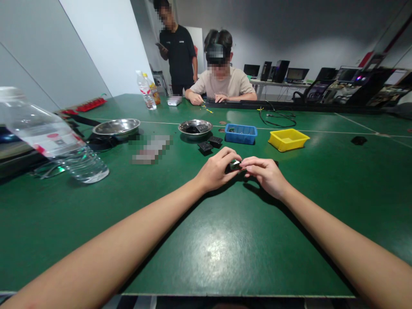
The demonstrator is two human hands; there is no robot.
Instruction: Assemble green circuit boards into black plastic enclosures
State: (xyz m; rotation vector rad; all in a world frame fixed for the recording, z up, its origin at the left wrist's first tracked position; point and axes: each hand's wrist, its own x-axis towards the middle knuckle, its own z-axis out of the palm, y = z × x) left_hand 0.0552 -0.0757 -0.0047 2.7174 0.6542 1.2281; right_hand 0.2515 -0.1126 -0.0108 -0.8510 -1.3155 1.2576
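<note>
Just above the green table (206,240), my left hand (217,169) is closed around a small dark part with a shiny, greenish face (235,165). My right hand (267,175) meets it from the other side, thumb and fingertips pinched together at the part's right edge. Whether those fingertips hold something of their own is hidden. A dark bit (276,163) shows just behind the right hand. Two black square pieces (206,148) lie beyond my left hand, beside a round metal bowl (189,134) with more black pieces in it.
Farther back stand a blue bin (241,140) with small parts and a yellow bin (288,148). At left are a large water bottle (61,141) and another metal bowl (119,134). A black cable (280,120) lies near a seated person (222,83) opposite; another person (178,53) stands behind.
</note>
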